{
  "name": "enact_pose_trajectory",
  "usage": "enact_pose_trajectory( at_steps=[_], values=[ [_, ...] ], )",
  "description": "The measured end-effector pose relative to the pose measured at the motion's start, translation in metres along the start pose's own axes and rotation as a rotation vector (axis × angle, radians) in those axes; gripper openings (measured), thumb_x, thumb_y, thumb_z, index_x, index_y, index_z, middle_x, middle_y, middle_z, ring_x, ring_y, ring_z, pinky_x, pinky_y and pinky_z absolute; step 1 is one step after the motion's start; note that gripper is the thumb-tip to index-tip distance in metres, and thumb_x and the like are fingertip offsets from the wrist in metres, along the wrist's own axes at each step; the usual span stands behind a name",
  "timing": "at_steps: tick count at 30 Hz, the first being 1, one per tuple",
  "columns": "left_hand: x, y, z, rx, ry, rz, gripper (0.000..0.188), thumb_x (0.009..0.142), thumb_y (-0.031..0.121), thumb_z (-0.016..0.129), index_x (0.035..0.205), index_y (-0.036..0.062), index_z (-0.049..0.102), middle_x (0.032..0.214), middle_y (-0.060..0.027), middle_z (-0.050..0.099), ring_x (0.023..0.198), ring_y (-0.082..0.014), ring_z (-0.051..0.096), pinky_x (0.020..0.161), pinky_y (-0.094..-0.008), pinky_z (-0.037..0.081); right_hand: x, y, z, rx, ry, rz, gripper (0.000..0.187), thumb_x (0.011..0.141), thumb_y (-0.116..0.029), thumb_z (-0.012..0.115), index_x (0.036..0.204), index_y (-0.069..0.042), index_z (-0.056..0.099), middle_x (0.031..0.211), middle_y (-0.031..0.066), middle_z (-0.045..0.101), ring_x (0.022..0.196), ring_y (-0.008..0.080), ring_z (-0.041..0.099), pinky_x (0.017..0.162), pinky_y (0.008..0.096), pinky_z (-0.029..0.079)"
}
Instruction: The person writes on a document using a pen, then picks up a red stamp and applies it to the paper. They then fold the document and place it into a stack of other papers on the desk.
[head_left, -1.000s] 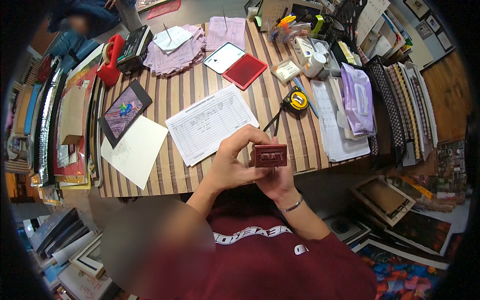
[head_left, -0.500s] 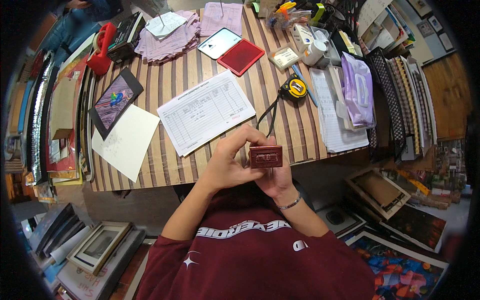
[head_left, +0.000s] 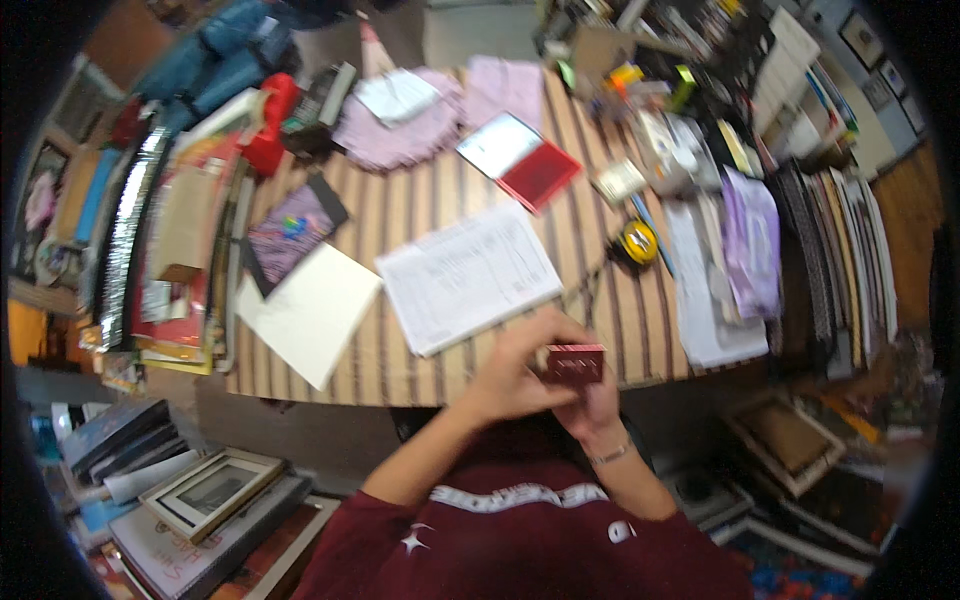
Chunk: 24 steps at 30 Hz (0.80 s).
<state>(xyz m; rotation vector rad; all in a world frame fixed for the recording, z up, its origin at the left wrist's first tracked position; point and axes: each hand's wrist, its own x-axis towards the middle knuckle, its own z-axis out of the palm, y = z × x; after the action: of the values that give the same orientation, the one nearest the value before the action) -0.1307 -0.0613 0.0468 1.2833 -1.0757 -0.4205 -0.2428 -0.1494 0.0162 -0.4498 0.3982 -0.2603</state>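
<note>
Both hands are close together at the table's near edge, around a dark red rubber stamp whose raised printing face is turned up toward me. My left hand curls its thumb and fingers about the stamp's left side. Below and to the right, my right hand holds it from beneath, with its fingers partly hidden. Just beyond lies a pad of receipt forms with a filled-in top sheet. Farther off, a red ink pad rests with its pale lid opened. Motion blurs the picture.
A yellow and black tape measure lies right of the receipt pad. To the left are a cream sheet and a dark picture print. Pink slips are heaped at the back. A purple wipes pack stands at the right.
The whole view has shifted, so the table and my hands appear farther right and lower, and more blurred. My hands keep their hold on the stamp.
</note>
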Motion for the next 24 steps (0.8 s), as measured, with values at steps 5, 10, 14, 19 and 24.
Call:
enact_pose_trajectory(
  at_steps=[5, 10, 14, 19, 24],
  values=[
    [0.021, 0.008, -0.007, -0.035, -0.040, -0.050, 0.045, 0.066, 0.007, 0.078, 0.109, 0.0032, 0.066, 0.102, -0.0097, 0.066, 0.099, -0.0200, 0.063, 0.089, -0.0317, 0.048, 0.007, -0.008, -0.003, -0.027, -0.078, -0.055, 0.035, 0.103, -0.038, 0.042, 0.118, -0.009, 0.055, 0.101, 0.0051, 0.064, 0.090, 0.0168, 0.065, 0.079, 0.0352, 0.056],
    [0.011, 0.000, -0.016, -0.051, -0.034, 0.002, 0.049, 0.067, 0.009, 0.084, 0.109, 0.0005, 0.061, 0.108, -0.0107, 0.065, 0.103, -0.0195, 0.062, 0.092, -0.0322, 0.047, 0.017, -0.011, -0.008, 0.103, -0.325, 0.002, 0.044, 0.106, -0.039, 0.035, 0.121, -0.004, 0.056, 0.111, 0.0073, 0.064, 0.101, 0.0173, 0.063, 0.088, 0.0338, 0.052],
    [0.009, -0.003, -0.008, -0.045, 0.029, 0.012, 0.042, 0.063, 0.004, 0.078, 0.102, 0.0009, 0.062, 0.100, -0.0102, 0.067, 0.094, -0.0209, 0.064, 0.088, -0.0322, 0.049, 0.018, -0.009, -0.011, 0.082, -0.315, 0.009, 0.047, 0.106, -0.042, 0.033, 0.120, -0.003, 0.056, 0.109, 0.0081, 0.064, 0.100, 0.0169, 0.064, 0.088, 0.0343, 0.053],
    [0.003, -0.010, -0.006, -0.010, -0.018, 0.030, 0.046, 0.064, 0.003, 0.081, 0.104, -0.0007, 0.060, 0.102, -0.0114, 0.065, 0.097, -0.0208, 0.063, 0.090, -0.0334, 0.048, 0.014, -0.007, -0.013, 0.105, -0.289, 0.005, 0.047, 0.107, -0.042, 0.032, 0.120, -0.003, 0.055, 0.108, 0.0076, 0.063, 0.100, 0.0170, 0.064, 0.088, 0.0340, 0.053],
    [0.003, -0.007, -0.005, -0.025, -0.021, 0.012, 0.043, 0.063, 0.004, 0.081, 0.101, -0.0010, 0.061, 0.099, -0.0111, 0.065, 0.094, -0.0206, 0.063, 0.088, -0.0329, 0.048, 0.014, -0.004, -0.020, 0.086, -0.319, 0.008, 0.046, 0.107, -0.041, 0.032, 0.122, -0.003, 0.053, 0.110, 0.0077, 0.062, 0.099, 0.0175, 0.064, 0.088, 0.0339, 0.054]
  ],
)
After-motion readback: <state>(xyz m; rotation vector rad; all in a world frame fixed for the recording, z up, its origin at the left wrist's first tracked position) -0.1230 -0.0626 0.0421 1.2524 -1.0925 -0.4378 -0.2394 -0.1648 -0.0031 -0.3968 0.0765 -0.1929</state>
